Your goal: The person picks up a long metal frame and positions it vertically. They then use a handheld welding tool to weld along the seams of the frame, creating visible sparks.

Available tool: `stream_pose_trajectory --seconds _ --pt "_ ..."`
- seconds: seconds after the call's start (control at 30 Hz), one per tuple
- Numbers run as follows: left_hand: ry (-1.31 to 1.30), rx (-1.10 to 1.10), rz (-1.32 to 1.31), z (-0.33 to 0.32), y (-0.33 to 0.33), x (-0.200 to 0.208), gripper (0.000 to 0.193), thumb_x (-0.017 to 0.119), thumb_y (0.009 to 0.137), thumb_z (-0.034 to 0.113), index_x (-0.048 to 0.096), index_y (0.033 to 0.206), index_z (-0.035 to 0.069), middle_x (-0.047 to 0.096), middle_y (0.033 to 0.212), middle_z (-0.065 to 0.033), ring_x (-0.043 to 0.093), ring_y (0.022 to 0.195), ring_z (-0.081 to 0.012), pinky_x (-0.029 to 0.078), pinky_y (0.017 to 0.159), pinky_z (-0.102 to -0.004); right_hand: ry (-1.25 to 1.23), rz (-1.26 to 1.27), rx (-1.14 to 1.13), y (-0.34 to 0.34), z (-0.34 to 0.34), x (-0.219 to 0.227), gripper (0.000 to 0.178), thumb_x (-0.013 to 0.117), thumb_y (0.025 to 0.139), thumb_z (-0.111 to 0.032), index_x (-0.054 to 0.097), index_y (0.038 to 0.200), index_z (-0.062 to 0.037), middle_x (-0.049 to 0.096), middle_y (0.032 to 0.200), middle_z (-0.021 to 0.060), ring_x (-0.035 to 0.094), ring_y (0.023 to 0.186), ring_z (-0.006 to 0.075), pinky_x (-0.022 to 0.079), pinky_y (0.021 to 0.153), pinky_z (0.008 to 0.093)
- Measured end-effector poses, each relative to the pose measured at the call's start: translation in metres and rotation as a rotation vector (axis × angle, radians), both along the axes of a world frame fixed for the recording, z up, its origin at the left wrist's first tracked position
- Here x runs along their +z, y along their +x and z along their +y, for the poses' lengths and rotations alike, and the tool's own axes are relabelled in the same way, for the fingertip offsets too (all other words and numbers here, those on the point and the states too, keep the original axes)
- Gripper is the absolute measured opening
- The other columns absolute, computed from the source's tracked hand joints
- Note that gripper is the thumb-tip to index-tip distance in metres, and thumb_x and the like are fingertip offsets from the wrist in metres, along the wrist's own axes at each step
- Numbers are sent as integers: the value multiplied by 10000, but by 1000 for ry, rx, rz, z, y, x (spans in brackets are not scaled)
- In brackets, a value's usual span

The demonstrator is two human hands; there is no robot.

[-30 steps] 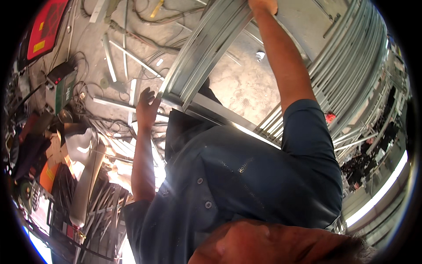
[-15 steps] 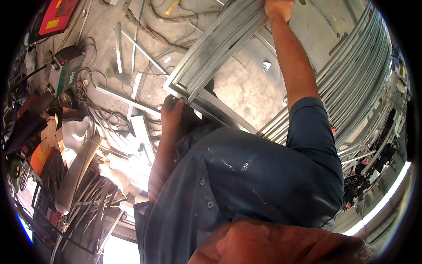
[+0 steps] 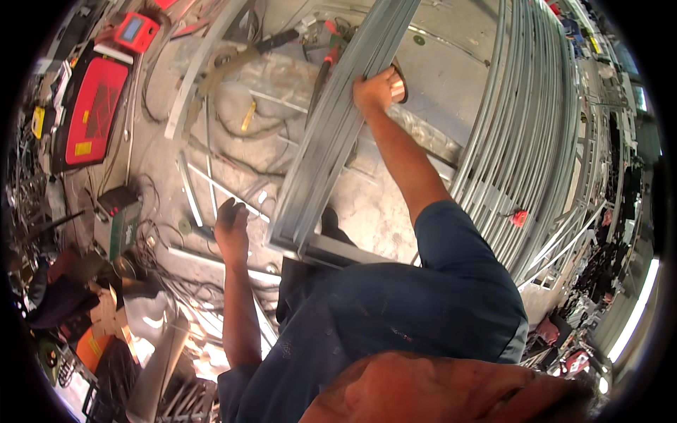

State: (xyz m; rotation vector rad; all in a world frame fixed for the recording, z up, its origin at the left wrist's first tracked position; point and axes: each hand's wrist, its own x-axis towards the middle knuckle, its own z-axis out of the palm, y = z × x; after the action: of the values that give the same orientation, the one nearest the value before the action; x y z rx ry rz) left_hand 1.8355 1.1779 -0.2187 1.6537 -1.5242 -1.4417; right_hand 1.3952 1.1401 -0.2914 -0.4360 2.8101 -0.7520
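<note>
A long grey metal frame of ridged profiles (image 3: 321, 151) slants across the middle, its near end above my thigh. My right hand (image 3: 374, 92) is closed over the frame's right edge. Just beyond its fingers is a copper-coloured round thing (image 3: 398, 84), perhaps a spool; whether the hand touches it I cannot tell. My left hand (image 3: 231, 229) is apart from the frame, to the left of its near end, with loosely bent fingers and nothing visible in them. Close to it lies a grey tool-like thing (image 3: 204, 231) beside a small greenish disc (image 3: 185, 227).
Many long metal bars (image 3: 522, 134) stand in a curved row on the right. Offcuts (image 3: 189, 190) and tangled cables (image 3: 159, 261) litter the floor at left. A red machine (image 3: 97, 113) stands at far left, with a green box (image 3: 125, 229) nearer. A yellow-handled tool (image 3: 248, 116) lies beyond.
My left hand has let go of the frame's near end and moved left and down. My right hand is nearer along the frame's edge. The view has shifted, showing more floor ahead.
</note>
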Motion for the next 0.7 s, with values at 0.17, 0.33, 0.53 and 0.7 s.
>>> stream_pose_trajectory --seconds 0.17,0.33,0.53,0.7 --pt "-240 -411 74 -129 -156 -65 412 658 937 183 611 1303 -1 742 1065 -197 719 986 -292 549 858 -372 -27 -28 -46 -6 6 -3 889 646 825 -293 157 1504 7 568 1299 326 612 1122 503 503 940 571" --pt "-612 -711 -229 -229 -335 -126 425 640 926 247 594 1280 17 722 1130 -227 684 1066 -413 546 902 -497 107 -135 -24 -4 -5 -1 985 627 854 -296 55 1578 49 605 1210 322 669 1003 488 538 892 556" --pt "-243 -1089 -491 -261 -489 -222 478 618 910 356 655 1239 12 699 1182 -239 661 1103 -445 529 932 -505 115 -85 -108 -8 6 -9 965 623 848 -283 74 1580 23 577 1245 333 668 976 496 543 866 565" --pt "-22 -1457 -497 -283 -522 -297 339 760 735 258 731 986 32 717 990 -205 710 902 -368 570 786 -463 82 -105 -104 -5 -4 -5 954 649 842 -286 108 1567 18 594 1219 323 678 931 492 553 827 568"
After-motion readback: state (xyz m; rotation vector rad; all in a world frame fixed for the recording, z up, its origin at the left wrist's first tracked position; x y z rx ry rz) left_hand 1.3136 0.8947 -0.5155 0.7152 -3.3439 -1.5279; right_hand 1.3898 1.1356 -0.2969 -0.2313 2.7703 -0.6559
